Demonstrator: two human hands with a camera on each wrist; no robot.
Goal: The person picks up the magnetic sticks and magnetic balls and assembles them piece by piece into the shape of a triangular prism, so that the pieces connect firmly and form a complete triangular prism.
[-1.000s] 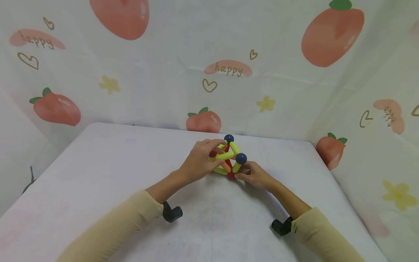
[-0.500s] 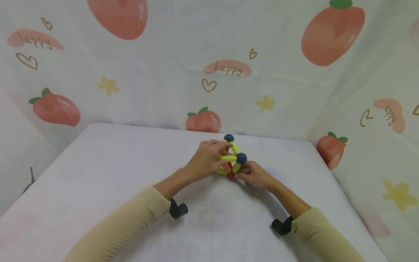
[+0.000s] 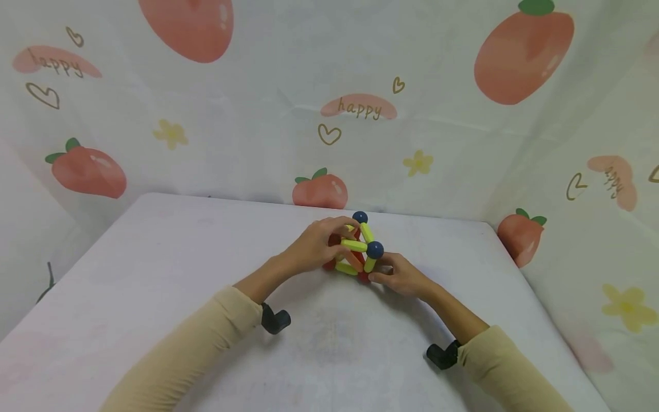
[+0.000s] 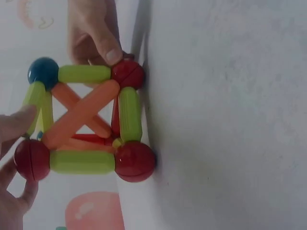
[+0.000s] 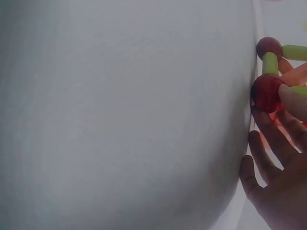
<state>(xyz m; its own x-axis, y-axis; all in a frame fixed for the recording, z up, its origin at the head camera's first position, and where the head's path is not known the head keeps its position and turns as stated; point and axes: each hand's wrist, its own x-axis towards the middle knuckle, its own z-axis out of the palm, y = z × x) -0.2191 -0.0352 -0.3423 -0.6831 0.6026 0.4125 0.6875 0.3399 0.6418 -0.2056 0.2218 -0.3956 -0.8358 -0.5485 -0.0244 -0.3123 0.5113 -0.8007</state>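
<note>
A cube-like frame of magnetic rods and balls stands on the table, with yellow-green rods point(image 3: 354, 245), orange diagonal rods point(image 4: 81, 115), blue balls point(image 3: 375, 250) on top and red balls point(image 4: 135, 161) at the bottom. My left hand point(image 3: 310, 245) grips its upper left corner, thumb and fingers around a red ball point(image 4: 31, 159); one finger lies by a yellow-green rod. At the lower right corner, my right hand point(image 3: 404, 276) pinches another red ball point(image 5: 267, 93), thumb on its side and fingers behind. The far side of the frame is partly hidden by the left hand.
The white table point(image 3: 329, 343) runs back to a cloth backdrop point(image 3: 257, 114) printed with peaches and flowers. A black wrist camera mount sits on each forearm, the left one point(image 3: 275, 319) and the right one point(image 3: 443, 355) close above the table.
My left hand moved right, then back a little left. The front top rod and its blue ball have shifted slightly left. My right hand stays at the lower corner.
</note>
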